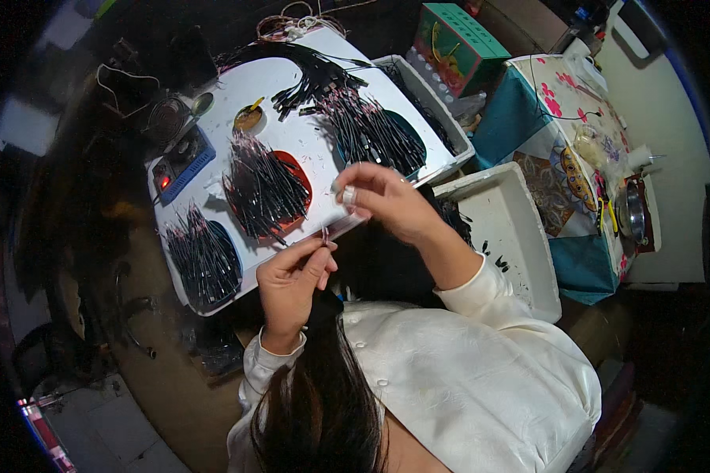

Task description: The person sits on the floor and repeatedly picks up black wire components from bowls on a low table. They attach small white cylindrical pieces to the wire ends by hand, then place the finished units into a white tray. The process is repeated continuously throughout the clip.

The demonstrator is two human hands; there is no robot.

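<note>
My left hand (pixel 290 277) pinches a thin short black wire piece (pixel 324 234) at the near edge of a white board (pixel 292 130). My right hand (pixel 379 195) hovers just above and to the right of it, fingers curled, with a pale wrap on one fingertip; it seems to touch the wire's upper end. On the board lie piles of short black wires: one on a red dish (pixel 264 189), one on a dark dish (pixel 203 256) at the left, one on a teal dish (pixel 375 130) at the right. A long bundle of black cables (pixel 308 67) lies at the far side.
A blue box with a red light (pixel 180 165) sits at the board's left edge, a small dish (pixel 248 117) beyond it. White foam trays (pixel 506 229) stand to the right, next to a patterned cloth (pixel 564 150), a green box (pixel 457 39) and a metal pot (pixel 631 211).
</note>
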